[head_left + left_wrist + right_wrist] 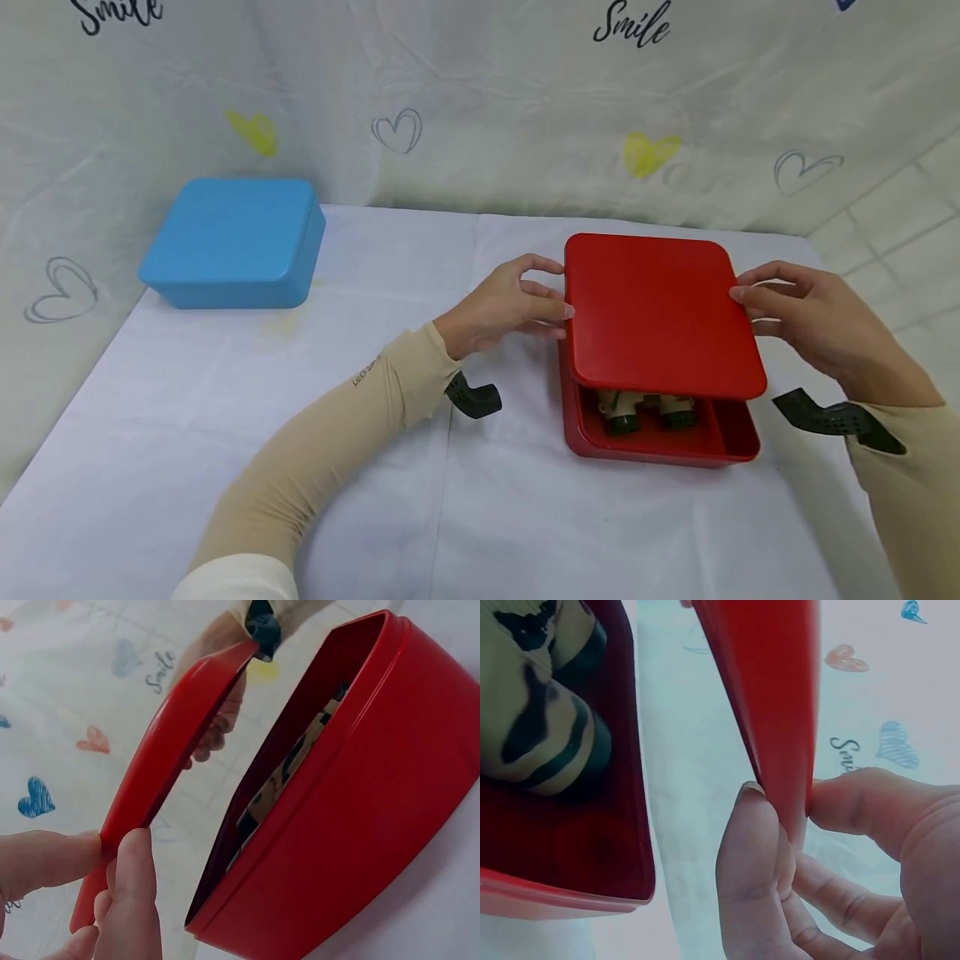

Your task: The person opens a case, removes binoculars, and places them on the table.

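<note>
Both arms (315, 450) reach forward, the left hand (506, 307) and right hand (817, 325) each pinching with bent fingers (750, 877).

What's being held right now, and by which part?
The flat red rectangular lid, pinched by opposite side edges: left grip on its left edge, right grip on its right.

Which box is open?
The red box, right of the blue box: the left hand and right hand hold its lid raised. The blue box shows no opening.
</note>
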Motion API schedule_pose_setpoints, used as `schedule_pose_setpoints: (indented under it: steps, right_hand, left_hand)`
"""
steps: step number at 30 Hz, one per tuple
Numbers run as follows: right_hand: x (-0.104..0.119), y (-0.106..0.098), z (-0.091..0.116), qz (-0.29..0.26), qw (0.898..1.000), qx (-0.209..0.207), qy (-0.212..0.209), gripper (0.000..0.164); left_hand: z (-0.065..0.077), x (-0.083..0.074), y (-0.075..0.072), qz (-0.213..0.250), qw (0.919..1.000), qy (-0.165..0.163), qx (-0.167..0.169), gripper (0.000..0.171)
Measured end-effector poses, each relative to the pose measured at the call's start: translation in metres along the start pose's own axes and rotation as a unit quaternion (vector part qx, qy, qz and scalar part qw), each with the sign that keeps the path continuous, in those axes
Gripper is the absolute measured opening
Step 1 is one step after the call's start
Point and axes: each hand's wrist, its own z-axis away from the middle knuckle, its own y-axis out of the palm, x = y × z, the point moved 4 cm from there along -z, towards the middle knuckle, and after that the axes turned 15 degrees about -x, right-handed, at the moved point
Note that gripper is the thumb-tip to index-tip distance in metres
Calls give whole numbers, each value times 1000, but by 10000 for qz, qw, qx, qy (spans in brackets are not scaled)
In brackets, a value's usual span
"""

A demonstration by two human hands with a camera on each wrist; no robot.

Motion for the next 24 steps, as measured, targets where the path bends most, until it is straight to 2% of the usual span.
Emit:
schedule_pose_setpoints:
  steps: [5, 12, 24]
  right_hand:
    - [4, -3, -4, -166, 9998, -87, -12, 31]
    - [5, -5, -8, 14, 9999, -162, 7, 40]
    - [8, -7, -17, -520, 9978, -413, 80, 36]
  left_hand:
    - [-2, -6, -1, -43, 10000, 45, -26, 57]
    - [-7, -13, 0, -37, 9999, 125, -6, 57]
    - [-19, -20, -2, -72, 9996, 171, -196, 52]
